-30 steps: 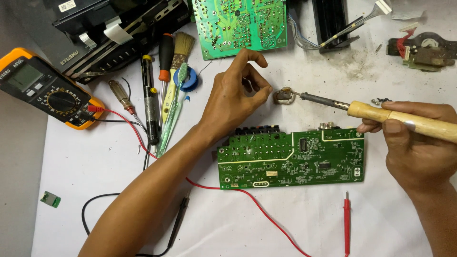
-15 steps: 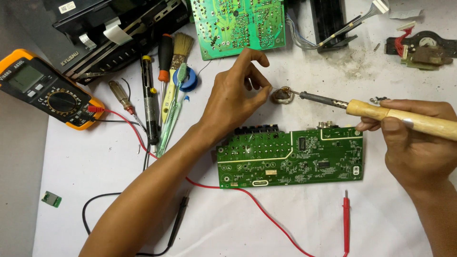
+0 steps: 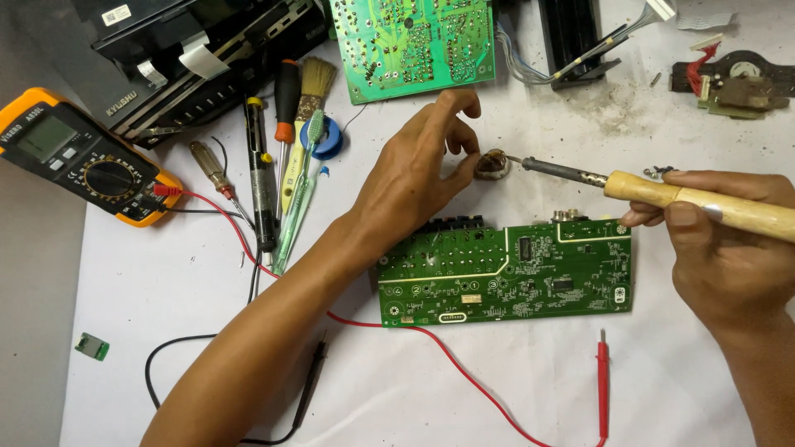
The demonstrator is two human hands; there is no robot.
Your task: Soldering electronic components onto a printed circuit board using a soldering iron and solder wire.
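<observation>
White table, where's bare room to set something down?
Free: the table below the multimeter, left of the left hand's forearm; also below the circuit board, around the red probe. Crowded: the tools up top.

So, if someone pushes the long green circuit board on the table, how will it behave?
The long green circuit board looks thin and flat, so it would probably slide stiffly on the white sheet, not bend. It seems light. Its small parts may be fragile.

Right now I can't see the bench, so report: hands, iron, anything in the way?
Left hand steadying small tin. Right hand gripping soldering iron, tip at tin. Green circuit board below, untouched. Nothing between.
</observation>
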